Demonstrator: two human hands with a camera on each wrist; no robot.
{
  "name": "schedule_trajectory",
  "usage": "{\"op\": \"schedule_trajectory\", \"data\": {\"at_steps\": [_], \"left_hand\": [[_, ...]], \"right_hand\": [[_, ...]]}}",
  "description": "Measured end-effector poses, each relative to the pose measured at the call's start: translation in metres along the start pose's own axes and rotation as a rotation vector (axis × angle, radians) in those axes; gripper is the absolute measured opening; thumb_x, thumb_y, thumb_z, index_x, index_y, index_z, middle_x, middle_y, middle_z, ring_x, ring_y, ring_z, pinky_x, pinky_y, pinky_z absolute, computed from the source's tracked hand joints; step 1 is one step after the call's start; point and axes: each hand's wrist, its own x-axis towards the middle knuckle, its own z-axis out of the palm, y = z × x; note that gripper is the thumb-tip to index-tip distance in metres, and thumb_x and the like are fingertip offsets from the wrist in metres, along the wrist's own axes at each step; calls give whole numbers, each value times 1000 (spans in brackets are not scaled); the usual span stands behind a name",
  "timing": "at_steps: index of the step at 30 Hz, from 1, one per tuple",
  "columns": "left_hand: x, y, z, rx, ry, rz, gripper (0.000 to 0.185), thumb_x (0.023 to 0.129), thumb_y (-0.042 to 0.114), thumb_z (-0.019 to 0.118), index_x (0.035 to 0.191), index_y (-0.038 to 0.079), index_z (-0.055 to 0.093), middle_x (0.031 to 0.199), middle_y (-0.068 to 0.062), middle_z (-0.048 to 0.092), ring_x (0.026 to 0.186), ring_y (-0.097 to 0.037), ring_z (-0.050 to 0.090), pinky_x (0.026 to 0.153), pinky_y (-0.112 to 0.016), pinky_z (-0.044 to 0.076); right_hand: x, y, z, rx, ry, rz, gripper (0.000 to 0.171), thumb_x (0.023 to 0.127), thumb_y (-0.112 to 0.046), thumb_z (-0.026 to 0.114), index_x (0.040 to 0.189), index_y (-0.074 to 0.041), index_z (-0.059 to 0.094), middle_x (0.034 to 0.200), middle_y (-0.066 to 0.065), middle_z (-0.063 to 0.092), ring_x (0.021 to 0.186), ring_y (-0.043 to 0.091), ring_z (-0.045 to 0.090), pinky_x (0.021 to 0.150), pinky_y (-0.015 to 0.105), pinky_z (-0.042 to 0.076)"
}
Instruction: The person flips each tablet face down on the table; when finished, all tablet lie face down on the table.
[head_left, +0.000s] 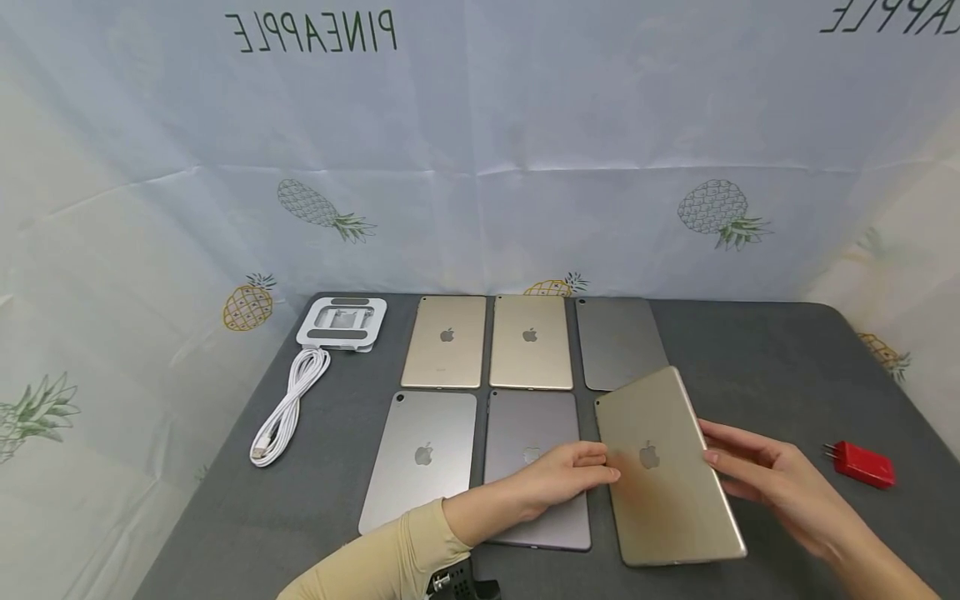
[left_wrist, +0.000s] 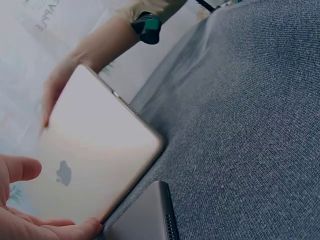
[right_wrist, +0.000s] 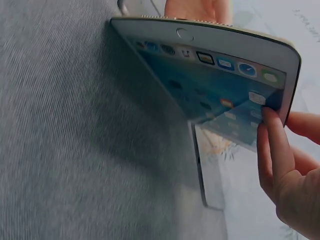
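Head view looks down the table (head_left: pixel 750 350); both wrist views closely share the gold tablet (head_left: pixel 663 475).

- A grey fabric-covered counter (head_left: pixel 750 350) is carrying everything here.
- Five tablets are lying face down on it in two rows, beyond and beside the hands.
- Two gold tablets (head_left: pixel 446 341) (head_left: pixel 530 341) and a dark grey tablet (head_left: pixel 619 342) are sitting in the far row, beyond both hands.
- A silver tablet (head_left: pixel 420 457) is resting to the outside of the left hand (head_left: pixel 564 477), and a grey tablet (head_left: pixel 528 433) is lying under that hand.
- A white folding stand (head_left: pixel 342 322) and a coiled white cable (head_left: pixel 289 408) are lying well out past the left hand.
- A red charger plug (head_left: pixel 862 463) is sitting just outside the right hand (head_left: pixel 772 477).
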Motion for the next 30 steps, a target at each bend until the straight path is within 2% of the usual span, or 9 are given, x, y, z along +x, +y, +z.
{"op": "schedule_trajectory", "data": {"at_steps": [2, 5, 10, 12, 15, 23, 30], "left_hand": [[1, -1, 0, 9, 14, 3, 53, 94, 17, 63, 139, -7, 47, 138, -16, 54, 130, -24, 48, 107, -36, 39], [1, -1, -1, 15, 32, 1, 53, 94, 18, 63, 138, -7, 48, 138, -16, 54, 130, -24, 49, 108, -37, 38], [2, -3, -3, 21, 29, 8, 51, 95, 18, 61, 138, -8, 48, 140, -16, 52, 130, -25, 48, 108, -37, 38], [2, -3, -3, 26, 25, 11, 52, 96, 19, 61, 138, -8, 47, 141, -16, 51, 131, -25, 48, 108, -37, 37], [3, -3, -4, 28, 22, 14, 53, 95, 21, 61, 138, -8, 48, 141, -15, 51, 131, -24, 47, 108, -36, 38], [2, -4, -5, 12, 8, 20, 53, 96, 22, 60, 138, -7, 48, 140, -13, 52, 130, -22, 47, 108, -36, 37], [3, -4, -6, 8, 3, 22, 52, 96, 22, 60, 138, -7, 48, 138, -14, 54, 129, -22, 48, 108, -36, 37]], "right_hand": [[1, 2, -4, -11, -5, 4, 42, 99, -16, 58, 141, -17, 53, 118, -20, 62, 106, 0, 62, 83, 29, 56], [3, 7, -8, -44, 9, 17, 48, 98, -16, 59, 144, -6, 48, 117, -17, 63, 104, 0, 62, 82, 29, 56], [7, 16, -10, -151, 34, 19, 60, 97, -17, 62, 144, 10, 36, 127, 5, 62, 99, -1, 62, 81, 31, 56], [9, 19, -10, -193, 39, 17, 62, 97, -18, 63, 144, 13, 35, 131, 17, 58, 98, -2, 63, 81, 32, 57], [10, 22, -10, -233, 48, 31, 63, 96, -18, 64, 143, 14, 35, 132, 25, 56, 96, -2, 62, 81, 32, 57], [14, 30, -11, -315, 41, 57, 64, 95, -22, 65, 139, 17, 39, 128, 28, 57, 94, 1, 63, 80, 33, 57], [15, 33, -9, -465, 75, 43, 63, 92, -27, 69, 135, 14, 48, 121, 24, 63, 90, 5, 64, 73, 26, 56]]}}
